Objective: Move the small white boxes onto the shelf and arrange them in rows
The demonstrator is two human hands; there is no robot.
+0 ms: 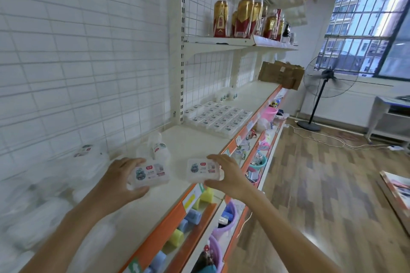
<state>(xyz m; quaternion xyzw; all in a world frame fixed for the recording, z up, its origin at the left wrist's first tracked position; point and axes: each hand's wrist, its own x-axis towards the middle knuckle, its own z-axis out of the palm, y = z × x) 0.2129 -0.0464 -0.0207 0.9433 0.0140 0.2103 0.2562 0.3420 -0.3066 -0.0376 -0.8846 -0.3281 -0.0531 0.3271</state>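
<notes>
Left hand [121, 178] nearest, over front part of shelf [195, 142] — fingers and thumb curled round small white box [151, 175], label up. Right hand [228, 176] just beside it, above shelf's orange front edge, gripping second white box [204, 170] between thumb below and fingers above. Two boxes apart, neither touching shelf. Clear plastic bags [158, 149] behind them on shelf. Further along shelf — rows of white boxes [218, 116] lying flat. Beyond those, cardboard carton [280, 73] at shelf's far end.
</notes>
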